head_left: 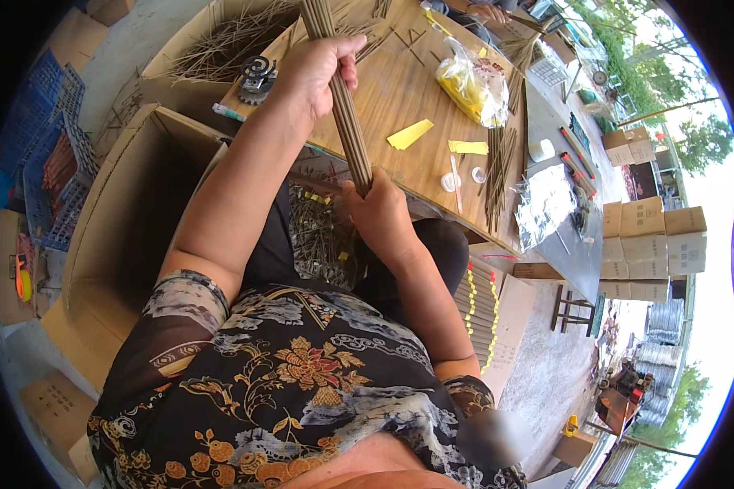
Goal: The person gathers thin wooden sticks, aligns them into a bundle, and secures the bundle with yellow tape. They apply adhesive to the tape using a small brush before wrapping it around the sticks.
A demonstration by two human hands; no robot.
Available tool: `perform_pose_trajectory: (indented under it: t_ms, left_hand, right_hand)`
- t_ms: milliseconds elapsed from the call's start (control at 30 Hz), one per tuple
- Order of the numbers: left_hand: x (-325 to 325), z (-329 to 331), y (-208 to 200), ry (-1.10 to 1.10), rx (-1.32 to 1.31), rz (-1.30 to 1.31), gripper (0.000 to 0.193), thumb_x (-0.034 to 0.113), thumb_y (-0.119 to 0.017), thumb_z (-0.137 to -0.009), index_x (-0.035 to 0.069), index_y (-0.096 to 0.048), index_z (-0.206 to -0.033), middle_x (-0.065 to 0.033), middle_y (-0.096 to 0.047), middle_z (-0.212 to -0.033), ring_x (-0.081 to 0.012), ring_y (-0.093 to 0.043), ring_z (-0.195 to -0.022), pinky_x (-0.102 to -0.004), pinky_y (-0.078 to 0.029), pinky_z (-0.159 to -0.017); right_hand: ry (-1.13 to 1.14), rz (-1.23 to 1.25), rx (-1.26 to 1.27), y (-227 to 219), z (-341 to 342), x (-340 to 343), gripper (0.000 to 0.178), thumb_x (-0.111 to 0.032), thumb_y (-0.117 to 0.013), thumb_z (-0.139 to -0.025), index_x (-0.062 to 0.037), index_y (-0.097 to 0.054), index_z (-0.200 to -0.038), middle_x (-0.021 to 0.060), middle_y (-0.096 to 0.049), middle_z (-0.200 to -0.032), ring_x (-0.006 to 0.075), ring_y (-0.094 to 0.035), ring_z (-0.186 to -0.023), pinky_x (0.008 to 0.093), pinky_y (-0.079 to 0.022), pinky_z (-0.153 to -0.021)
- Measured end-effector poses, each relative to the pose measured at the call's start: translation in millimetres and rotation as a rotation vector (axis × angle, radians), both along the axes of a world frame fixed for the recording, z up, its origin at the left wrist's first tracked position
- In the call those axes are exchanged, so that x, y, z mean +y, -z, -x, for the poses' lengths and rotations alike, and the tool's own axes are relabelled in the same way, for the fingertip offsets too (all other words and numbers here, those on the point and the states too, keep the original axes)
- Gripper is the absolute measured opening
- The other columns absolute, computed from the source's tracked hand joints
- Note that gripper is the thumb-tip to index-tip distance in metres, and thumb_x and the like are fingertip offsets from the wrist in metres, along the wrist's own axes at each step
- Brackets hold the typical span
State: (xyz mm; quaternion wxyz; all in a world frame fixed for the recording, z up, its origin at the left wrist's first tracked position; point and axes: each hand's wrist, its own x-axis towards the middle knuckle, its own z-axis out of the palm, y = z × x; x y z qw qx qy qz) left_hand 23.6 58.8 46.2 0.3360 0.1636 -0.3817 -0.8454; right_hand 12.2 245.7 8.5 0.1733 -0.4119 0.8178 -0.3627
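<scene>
Head view: one bundle of thin, straight brown sticks (350,122) slants over the near edge of one brown wooden table (391,96). Two hands grip it: the left hand (322,72) wraps its upper part; the right hand (377,213) closes around its lower end. Tabletop: two groups of flat yellow strips (410,134), one clear plastic bag (475,85).

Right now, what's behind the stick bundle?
The wooden table shows either side of the stick bundle, its near edge passing behind toward the bundle's lower end. The strip directly behind is covered; so is whatever lies behind the left hand and right hand gripping it.
</scene>
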Motion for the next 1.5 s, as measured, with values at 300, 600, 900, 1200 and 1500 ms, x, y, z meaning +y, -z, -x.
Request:
perform_pose_trajectory:
  t_ms: [300, 600, 900, 1200, 1500]
  left_hand:
    - [-32, 7, 0, 0.078, 0.059, -0.095, 0.017, 0.019, -0.064, -0.078, 0.006, -0.053, -0.078, 0.0022, -0.047, -0.054, -0.0069, -0.043, -0.045, -0.0215, -0.039, -0.047]
    - [41, -3, 25, 0.159, -0.02, -0.174, 0.018, 0.019, -0.061, -0.08, 0.011, -0.048, -0.071, 0.005, -0.043, -0.054, -0.0051, -0.039, -0.043, -0.0207, -0.033, -0.041]
    - [26, 7, 23, 0.29, 0.053, -0.314, 0.027, 0.029, -0.061, -0.081, 0.013, -0.046, -0.065, 0.0049, -0.043, -0.053, -0.0053, -0.039, -0.044, -0.0212, -0.034, -0.044]
    - [-6, 27, 47, 0.434, 0.232, -0.316, 0.033, 0.036, -0.059, -0.082, 0.015, -0.043, -0.061, 0.0041, -0.042, -0.053, -0.006, -0.039, -0.044, -0.0212, -0.035, -0.044]
    - [-20, 37, 86, 0.336, 0.093, -0.392, 0.03, 0.033, -0.06, -0.081, 0.014, -0.045, -0.064, 0.0017, -0.048, -0.056, -0.0082, -0.045, -0.048, -0.023, -0.038, -0.049]
  right_hand:
    - [-0.192, -0.027, -0.961, -9, 7, 6, 0.022, -0.016, -0.057, -0.082, -0.0064, -0.043, -0.069, 0.0034, -0.045, -0.05, 0.0136, -0.043, -0.036, 0.0256, -0.034, -0.033]
    - [-0.015, 0.012, -0.564, -3, 6, -12, 0.02, -0.019, -0.056, -0.082, -0.0042, -0.046, -0.072, 0.0005, -0.045, -0.05, 0.0088, -0.04, -0.035, 0.0239, -0.032, -0.032]
    - [-0.072, -0.092, -0.564, -10, 26, -21, 0.022, -0.018, -0.056, -0.081, -0.0022, -0.045, -0.072, 0.0016, -0.046, -0.051, 0.0098, -0.045, -0.038, 0.025, -0.035, -0.035]
    - [-0.134, -0.056, -0.818, -4, 46, -42, 0.021, -0.016, -0.055, -0.083, -0.0044, -0.043, -0.07, -0.002, -0.04, -0.047, 0.007, -0.039, -0.034, 0.023, -0.031, -0.031]
    - [0.007, -0.284, -0.554, 22, 58, -68, 0.023, -0.02, -0.058, -0.081, -0.0023, -0.044, -0.08, 0.0017, -0.045, -0.051, 0.0093, -0.045, -0.038, 0.0257, -0.036, -0.034]
